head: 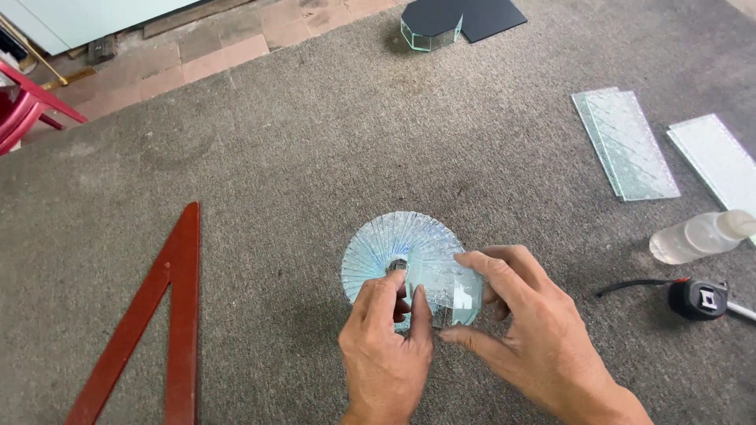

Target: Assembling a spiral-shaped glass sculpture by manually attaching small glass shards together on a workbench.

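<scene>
The left hand comes up from the bottom edge, thumb and fingers pinched narrow on the near edge of a fan of patterned glass strips, close to the fan's small centre hole. The right hand sits just beside it, thumb below and fingers above, closed on a small piece of clear glass that lies against the fan's lower right part. The fan rests flat on the grey carpeted counter, near the middle of the view.

Far left, a red chair stands on the tiled floor beyond the counter's edge. A red wooden triangle square lies on the counter, well apart from the left hand. At the top, an octagonal stack of glass sits by a dark sheet. To the right lie two patterned glass strips and another pale pane. Below these, a clear plastic bottle lies on its side, and a black tape measure rests near the right hand.
</scene>
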